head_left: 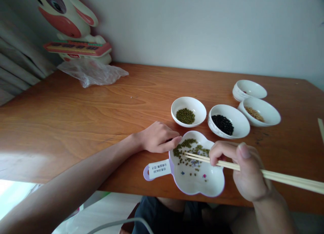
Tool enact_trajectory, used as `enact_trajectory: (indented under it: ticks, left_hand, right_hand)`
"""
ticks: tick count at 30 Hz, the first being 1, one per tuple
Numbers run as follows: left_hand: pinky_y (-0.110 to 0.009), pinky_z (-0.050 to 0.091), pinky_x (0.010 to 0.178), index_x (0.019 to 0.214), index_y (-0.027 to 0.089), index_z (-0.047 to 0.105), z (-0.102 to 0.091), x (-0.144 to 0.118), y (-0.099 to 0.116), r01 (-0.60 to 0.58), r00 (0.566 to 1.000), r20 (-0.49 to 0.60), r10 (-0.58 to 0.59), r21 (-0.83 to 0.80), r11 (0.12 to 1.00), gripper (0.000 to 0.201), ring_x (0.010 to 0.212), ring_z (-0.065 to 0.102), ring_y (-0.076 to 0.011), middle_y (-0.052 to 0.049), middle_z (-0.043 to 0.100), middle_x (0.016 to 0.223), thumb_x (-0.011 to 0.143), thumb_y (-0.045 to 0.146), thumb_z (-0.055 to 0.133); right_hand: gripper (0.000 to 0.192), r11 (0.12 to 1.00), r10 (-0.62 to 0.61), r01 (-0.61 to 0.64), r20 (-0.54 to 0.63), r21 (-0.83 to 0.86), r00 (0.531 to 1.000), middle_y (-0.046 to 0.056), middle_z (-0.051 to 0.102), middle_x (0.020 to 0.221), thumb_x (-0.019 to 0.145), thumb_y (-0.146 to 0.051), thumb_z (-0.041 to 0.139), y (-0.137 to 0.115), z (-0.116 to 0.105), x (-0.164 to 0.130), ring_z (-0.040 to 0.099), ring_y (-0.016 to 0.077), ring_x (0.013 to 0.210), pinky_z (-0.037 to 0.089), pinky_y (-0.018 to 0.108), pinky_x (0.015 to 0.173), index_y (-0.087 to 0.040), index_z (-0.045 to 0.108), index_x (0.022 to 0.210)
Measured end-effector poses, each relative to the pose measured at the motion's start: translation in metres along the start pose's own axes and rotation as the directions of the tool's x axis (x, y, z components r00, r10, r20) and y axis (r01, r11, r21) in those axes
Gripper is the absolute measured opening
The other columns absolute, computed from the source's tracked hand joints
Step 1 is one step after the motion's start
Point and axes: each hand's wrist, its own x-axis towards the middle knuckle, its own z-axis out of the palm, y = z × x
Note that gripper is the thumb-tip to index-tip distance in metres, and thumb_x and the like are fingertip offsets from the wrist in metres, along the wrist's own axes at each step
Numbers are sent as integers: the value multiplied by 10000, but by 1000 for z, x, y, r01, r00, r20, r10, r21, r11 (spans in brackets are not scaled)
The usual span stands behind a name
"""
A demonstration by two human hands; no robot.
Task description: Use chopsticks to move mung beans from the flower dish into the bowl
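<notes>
A: What are the right fingers (222,152) doing?

B: They are curling tightly around a pair of chopsticks (253,171), with the thumb lying along the top and the other fingers folding underneath, so nothing is spreading open. The right hand (246,171) is gripping them just beside the right edge of the flower-shaped dish (202,186).

A: Which way are the chopsticks pointing?

B: Their long axis is running nearly level from right to left, the tips tilting slightly upward in the view and hovering over the green beans (187,147) scattered inside the dish. I cannot tell whether the tips are touching a bean. The thick ends are trailing away past the wrist, well to the right of the dish.

A: And the left fingers (172,144)?

B: They are lying loosely bent and pressed together, holding nothing, with the tips touching the dish's upper left rim. The left hand (158,138) is resting palm down on the wooden table (76,119), and its forearm is stretching away down to the left of the dish.

A: The right arm?

B: It is coming in from below, to the right of the dish, wrist bending inward.

A: Anything behind the dish?

B: A bowl of green beans (188,111), a bowl of black beans (228,121), a bowl of pale grains (259,111) and another bowl (249,89) are sitting just beyond it
</notes>
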Motion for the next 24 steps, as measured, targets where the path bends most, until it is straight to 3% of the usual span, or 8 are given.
enact_trajectory:
  ticks: [16, 24]
  left_hand:
    - [-268, 325, 559, 752, 179, 524, 0, 0, 0, 12, 1000, 25, -13, 10, 1000, 404, 573, 515, -121, -15, 606, 652, 1059, 352, 328]
    - [-275, 327, 560, 746, 179, 523, 0, 0, 0, 13, 1000, 21, -13, 13, 1000, 396, 578, 519, -120, -11, 600, 651, 1058, 337, 336]
  right_hand:
    - [662, 1000, -30, 30, 4, 3, 1000, 22, 607, 675, 1014, -606, 172, 1, -2, -4, 537, 189, 647, 370, 346, 633, -245, 630, 701]
    - [734, 990, -115, 125, -143, 65, 983, 29, 643, 612, 1003, -656, 198, -6, -8, 2, 585, 188, 611, 411, 338, 591, -245, 689, 644]
